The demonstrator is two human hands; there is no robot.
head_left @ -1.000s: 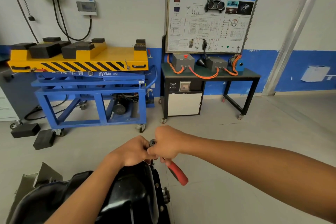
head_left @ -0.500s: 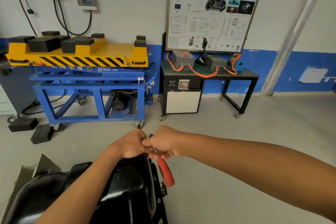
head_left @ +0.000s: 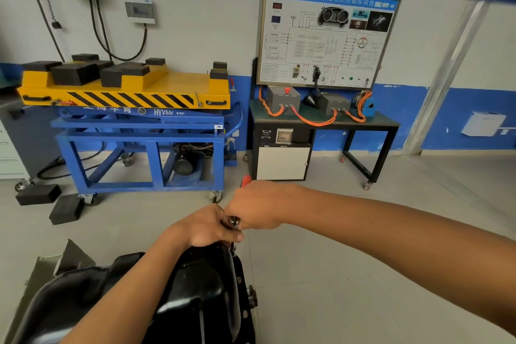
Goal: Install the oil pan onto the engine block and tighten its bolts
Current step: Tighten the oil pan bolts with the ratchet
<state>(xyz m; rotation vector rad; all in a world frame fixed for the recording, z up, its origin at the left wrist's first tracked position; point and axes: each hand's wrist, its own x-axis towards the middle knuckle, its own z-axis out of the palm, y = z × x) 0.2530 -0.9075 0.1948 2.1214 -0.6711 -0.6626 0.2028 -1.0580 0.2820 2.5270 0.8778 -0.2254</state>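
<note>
Workshop, lower centre: right hand [head_left: 257, 205] grips the ratchet [head_left: 234, 222], red handle now swung upward, left hand [head_left: 206, 227] curled round its head at the pan [head_left: 195, 288] rim, suggesting another tightening stroke.

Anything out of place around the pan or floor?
Nothing odd at the oil pan; left hand and right hand hold the ratchet at its rim. Two black blocks lie on the floor beside the blue lift cart; the others sit on it.

Brightly and evenly lit, with only faint, soft shadows. Sheen on the black oil pan [head_left: 201, 288]. Bowed at the edges, slightly smeared along the top.
</note>
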